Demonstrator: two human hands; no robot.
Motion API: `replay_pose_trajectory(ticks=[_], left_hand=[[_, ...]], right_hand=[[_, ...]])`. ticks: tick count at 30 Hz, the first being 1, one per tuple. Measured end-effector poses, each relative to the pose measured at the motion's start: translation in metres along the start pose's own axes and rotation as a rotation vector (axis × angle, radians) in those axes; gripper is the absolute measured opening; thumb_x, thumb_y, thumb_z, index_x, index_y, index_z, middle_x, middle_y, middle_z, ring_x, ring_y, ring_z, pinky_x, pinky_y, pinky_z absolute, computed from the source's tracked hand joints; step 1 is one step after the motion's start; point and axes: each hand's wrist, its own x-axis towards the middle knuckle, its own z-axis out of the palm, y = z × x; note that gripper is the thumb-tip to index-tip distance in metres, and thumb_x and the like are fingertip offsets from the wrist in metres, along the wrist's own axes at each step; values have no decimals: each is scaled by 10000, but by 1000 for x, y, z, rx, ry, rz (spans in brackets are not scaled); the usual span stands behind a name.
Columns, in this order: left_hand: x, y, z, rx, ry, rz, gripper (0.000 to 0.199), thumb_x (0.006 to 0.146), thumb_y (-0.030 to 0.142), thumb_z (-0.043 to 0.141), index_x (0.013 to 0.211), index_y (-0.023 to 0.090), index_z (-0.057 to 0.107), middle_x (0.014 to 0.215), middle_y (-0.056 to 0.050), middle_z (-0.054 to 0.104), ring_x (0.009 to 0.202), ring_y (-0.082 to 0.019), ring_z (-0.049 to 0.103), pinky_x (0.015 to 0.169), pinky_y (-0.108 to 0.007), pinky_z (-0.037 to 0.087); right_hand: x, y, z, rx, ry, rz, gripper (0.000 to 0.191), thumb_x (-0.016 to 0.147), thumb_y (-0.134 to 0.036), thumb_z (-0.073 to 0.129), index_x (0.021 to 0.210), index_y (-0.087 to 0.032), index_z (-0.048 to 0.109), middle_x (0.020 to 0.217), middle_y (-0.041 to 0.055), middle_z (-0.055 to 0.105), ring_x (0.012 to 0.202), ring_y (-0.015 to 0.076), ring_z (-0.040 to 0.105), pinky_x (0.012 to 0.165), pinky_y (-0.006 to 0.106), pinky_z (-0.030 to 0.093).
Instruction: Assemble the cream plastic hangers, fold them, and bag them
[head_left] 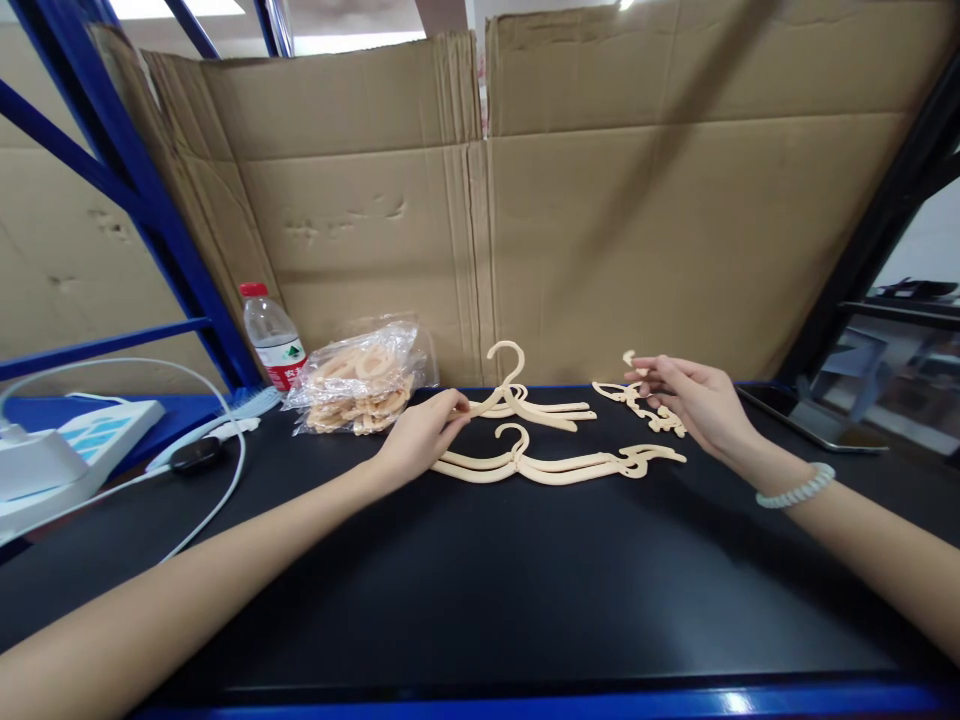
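My left hand (427, 432) is closed in a pinch on the left arm of a beige clothes hanger (536, 414), whose hook stands up. Behind it lie more beige hanger arms (574, 407). Just in front, other hangers (566, 471) lie together on the black tabletop (525, 590), with a curved hooked piece (641, 458) at their right end. On the right, my right hand (701, 400) pinches a small beige piece (629, 357) above the table. Several small curly beige pieces (660, 420) lie below its fingers. The held piece is partly hidden by the fingers.
Clear plastic bags of beige parts (364, 375) lie back left, beside a red-capped water bottle (274, 335). A power strip (82, 460) with a white cable sits at far left. Cardboard (637, 220) walls the back. A dark flat device (817, 420) lies at right.
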Motion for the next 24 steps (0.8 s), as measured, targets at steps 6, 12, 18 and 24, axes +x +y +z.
replay_pose_trajectory(ticks=[6,12,18,24], left_hand=[[-23,16,5,-246,189,-45,146,907,235,486,1044,185,492,996,-56,621,891,-164,635,779,-307,541],[-31,23,11,-270,161,11,212,923,179,454,1124,187,520,1003,-51,603,908,-152,623,801,-289,535],[-31,20,13,-265,198,25,166,920,170,465,1067,187,542,935,-33,593,830,-144,618,743,-272,522],[-31,20,13,-236,203,26,159,917,149,465,1053,191,534,922,-26,587,805,-137,608,722,-268,507]], right_hand=[[-16,5,21,134,-62,113,360,600,-398,833,837,-197,652,819,61,705,614,116,574,570,260,510],[-22,9,26,257,-103,190,437,621,-328,837,969,-254,583,841,21,694,682,129,613,696,298,553],[-25,6,27,314,-202,233,262,609,-305,855,759,-194,672,884,21,660,787,120,621,809,249,534],[-26,5,26,300,-309,300,229,656,-317,830,732,-195,652,796,-10,603,760,114,589,769,265,524]])
